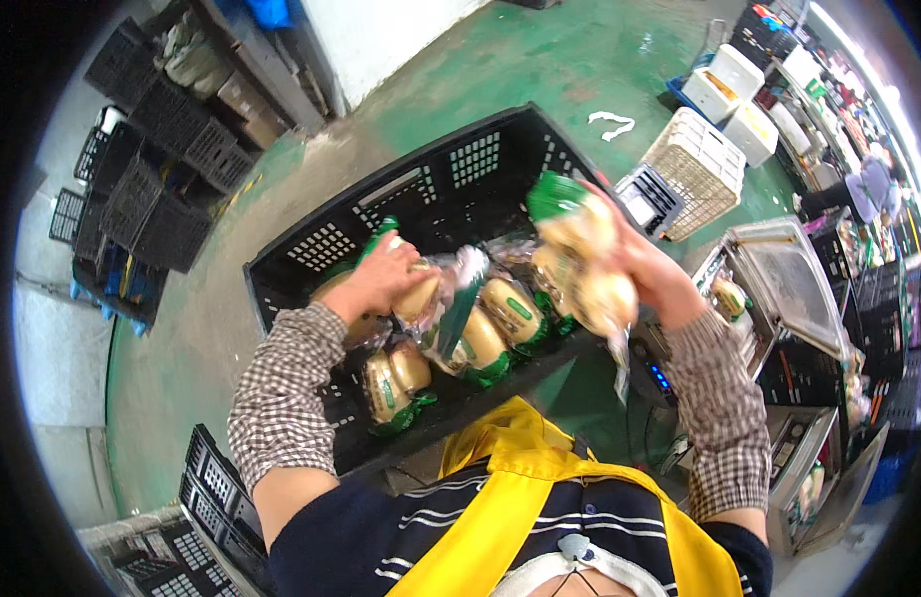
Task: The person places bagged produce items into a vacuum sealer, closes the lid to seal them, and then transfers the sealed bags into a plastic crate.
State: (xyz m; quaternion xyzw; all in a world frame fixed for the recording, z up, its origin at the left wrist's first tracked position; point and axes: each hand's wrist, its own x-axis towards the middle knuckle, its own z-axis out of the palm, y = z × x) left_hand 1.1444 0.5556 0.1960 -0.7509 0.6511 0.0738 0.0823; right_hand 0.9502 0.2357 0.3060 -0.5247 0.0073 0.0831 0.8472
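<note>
My right hand (630, 254) grips a clear bag of pale tan, rounded produce (590, 261) with a green top. It is raised over the right side of a black plastic crate (520, 139), and the bag's loose clear tail hangs down. Inside the crate my left hand (386, 274) is closed around another produce bag (418, 298), its fingers bent over it. Similar green-ended bags (500, 316) lie side by side along the crate's near wall. One more pair (396, 383) sits at the near left corner. The exact kind of produce is hard to tell.
Stacked black crates (147, 189) stand at the left, and more lie at the lower left (217, 497). A white basket (694, 164) and foam boxes (734, 85) are at the far right. Beside my right arm is an open foam box lid (789, 279). A person (863, 189) works farther off.
</note>
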